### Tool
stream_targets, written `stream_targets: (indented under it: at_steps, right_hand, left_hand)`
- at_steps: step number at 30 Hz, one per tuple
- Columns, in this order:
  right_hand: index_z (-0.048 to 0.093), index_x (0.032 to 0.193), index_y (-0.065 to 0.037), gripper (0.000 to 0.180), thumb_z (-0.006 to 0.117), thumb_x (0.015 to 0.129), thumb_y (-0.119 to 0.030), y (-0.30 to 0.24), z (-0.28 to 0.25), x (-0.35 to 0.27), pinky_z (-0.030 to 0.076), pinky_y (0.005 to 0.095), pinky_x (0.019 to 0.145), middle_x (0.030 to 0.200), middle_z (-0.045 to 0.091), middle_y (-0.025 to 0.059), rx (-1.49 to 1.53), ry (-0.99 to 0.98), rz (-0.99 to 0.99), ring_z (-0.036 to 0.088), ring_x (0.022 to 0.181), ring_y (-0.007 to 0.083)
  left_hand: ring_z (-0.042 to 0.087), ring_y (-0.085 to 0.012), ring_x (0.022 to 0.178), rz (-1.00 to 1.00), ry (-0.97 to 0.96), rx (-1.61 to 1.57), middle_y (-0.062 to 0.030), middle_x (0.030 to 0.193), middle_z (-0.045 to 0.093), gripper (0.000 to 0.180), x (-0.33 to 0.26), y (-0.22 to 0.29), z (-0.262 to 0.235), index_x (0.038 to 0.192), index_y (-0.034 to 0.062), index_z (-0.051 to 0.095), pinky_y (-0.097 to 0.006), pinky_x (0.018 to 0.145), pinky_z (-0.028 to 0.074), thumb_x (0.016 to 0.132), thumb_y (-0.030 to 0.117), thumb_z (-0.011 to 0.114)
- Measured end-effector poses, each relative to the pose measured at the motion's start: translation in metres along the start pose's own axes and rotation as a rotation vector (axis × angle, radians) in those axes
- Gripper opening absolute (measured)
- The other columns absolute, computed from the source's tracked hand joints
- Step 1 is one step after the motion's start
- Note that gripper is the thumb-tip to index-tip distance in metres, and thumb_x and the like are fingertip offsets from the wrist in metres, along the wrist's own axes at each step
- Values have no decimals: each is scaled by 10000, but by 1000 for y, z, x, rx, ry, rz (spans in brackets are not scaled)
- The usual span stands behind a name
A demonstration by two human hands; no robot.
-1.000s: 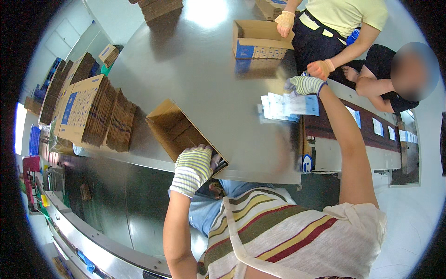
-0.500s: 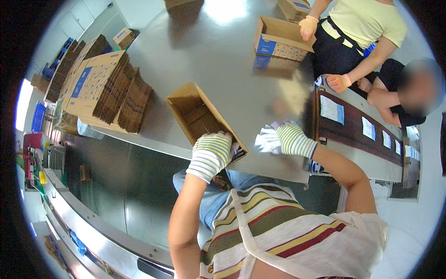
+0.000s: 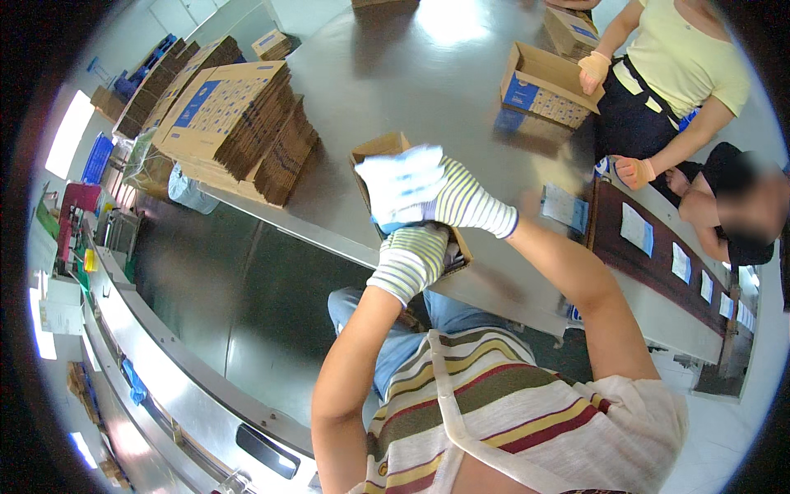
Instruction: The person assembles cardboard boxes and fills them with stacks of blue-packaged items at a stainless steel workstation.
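An open cardboard box stands on the steel table in front of me, its near part largely covered by my hands. My right hand, in a striped glove, grips a fanned bunch of white and blue packets above the box opening. The packets are slightly blurred. My left hand, gloved alike, is closed over the near left edge of the box. Its fingertips are hidden inside, where some dark contents show beside the thumb.
Flattened cartons lie stacked at the table's left. To the right, a dark conveyor belt carries spaced packets, and one packet lies at its table end. A co-worker's gloved hand touches another open box.
My right hand has carried the packets leftward from the table over the box. Another packet has come off the belt onto the table end. The view has shifted, with my left hand still at the box.
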State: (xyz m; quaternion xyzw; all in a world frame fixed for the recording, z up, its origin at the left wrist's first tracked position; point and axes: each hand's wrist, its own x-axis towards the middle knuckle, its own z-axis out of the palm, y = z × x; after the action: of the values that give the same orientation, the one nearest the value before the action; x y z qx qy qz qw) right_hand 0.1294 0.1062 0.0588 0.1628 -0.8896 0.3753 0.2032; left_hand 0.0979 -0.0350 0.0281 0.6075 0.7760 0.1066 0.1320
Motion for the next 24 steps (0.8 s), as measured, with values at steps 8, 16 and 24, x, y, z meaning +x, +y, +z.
stream_targets:
  at_steps: [8, 16, 24]
  right_hand:
    - [510, 1266, -39, 761, 718, 658, -448, 27, 7, -9, 169, 467, 1126, 1217, 556, 163, -631, -386, 348, 441, 1224, 291]
    - [496, 1203, -13, 815, 763, 612, -508, -46, -21, -38, 397, 443, 971, 1163, 546, 180, -444, 135, 192, 506, 1082, 355]
    - [617, 822, -132, 218, 597, 773, -343, -60, 42, -81, 370, 496, 1026, 782, 595, 36, -627, -146, -87, 589, 854, 211]
  left_hand:
    - [634, -337, 755, 83, 613, -31, -210, 835, 639, 227, -13, 1, -72, 953, 47, 647, -411, 674, 504, 859, 235, 559]
    - [617, -334, 989, -306, -72, 166, -190, 1050, 642, 259, 61, -51, -53, 1013, 68, 655, -432, 813, 505, 868, 248, 537]
    - [617, -347, 996, -108, -430, 201, -188, 1036, 655, 334, 75, -77, -8, 1026, 67, 682, -402, 846, 489, 857, 297, 508]
